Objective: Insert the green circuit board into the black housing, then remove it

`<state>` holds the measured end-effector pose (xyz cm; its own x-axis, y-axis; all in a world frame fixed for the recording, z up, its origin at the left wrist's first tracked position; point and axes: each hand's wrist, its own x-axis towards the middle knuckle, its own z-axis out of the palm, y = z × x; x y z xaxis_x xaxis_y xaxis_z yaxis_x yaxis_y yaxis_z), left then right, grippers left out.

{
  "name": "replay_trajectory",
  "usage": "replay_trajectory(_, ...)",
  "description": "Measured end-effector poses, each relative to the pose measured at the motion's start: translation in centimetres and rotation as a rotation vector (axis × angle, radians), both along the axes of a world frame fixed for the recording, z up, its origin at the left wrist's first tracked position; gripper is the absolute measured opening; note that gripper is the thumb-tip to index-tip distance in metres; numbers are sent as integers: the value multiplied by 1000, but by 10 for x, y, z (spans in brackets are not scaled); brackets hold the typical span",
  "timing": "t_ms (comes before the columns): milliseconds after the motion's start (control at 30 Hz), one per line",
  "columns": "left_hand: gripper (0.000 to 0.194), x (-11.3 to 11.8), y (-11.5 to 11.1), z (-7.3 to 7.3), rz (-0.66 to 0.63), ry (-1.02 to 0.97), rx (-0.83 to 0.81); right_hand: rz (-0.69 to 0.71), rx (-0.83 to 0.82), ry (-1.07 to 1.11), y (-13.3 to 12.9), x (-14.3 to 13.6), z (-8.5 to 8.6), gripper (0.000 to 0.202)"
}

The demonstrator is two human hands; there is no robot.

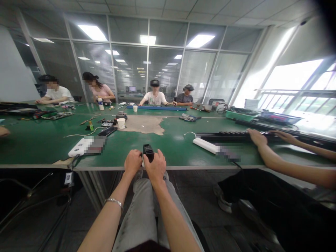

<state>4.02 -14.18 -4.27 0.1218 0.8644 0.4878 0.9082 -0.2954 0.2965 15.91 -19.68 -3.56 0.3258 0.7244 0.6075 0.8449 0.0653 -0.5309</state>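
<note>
A small black box-shaped device (148, 150) with dark recesses on its top stands at the near edge of the green table, between my hands. My right hand (156, 165) grips it from the right, thumb across its near side. Close against its left side is my left hand (133, 161), fingers curled and closed. A small whitish bit shows between the left fingers and the device; what it is, I cannot make out. The left fingertips are partly hidden.
A white power strip (204, 145) lies to the right, near a co-worker's hands (258, 137) on a long black part. Leftward are a white power adapter (78, 147), a black phone (107, 131) and a paper cup (121, 123). Several people sit across the green table (181, 154).
</note>
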Motion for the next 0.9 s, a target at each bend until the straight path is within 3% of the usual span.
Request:
replay_trajectory(400, 30, 1, -3, 3, -11, -13, -5, 11, 113, 82, 13, 16, 32, 42)
replay_trajectory(667, 31, 1, -4, 5, -18, -25, 9, -53, 105, 62, 13, 54, 9, 42)
replay_trajectory(900, 33, 2, -5, 6, -19, -15, 4, -128, 52, 20, 11, 66, -10, 45)
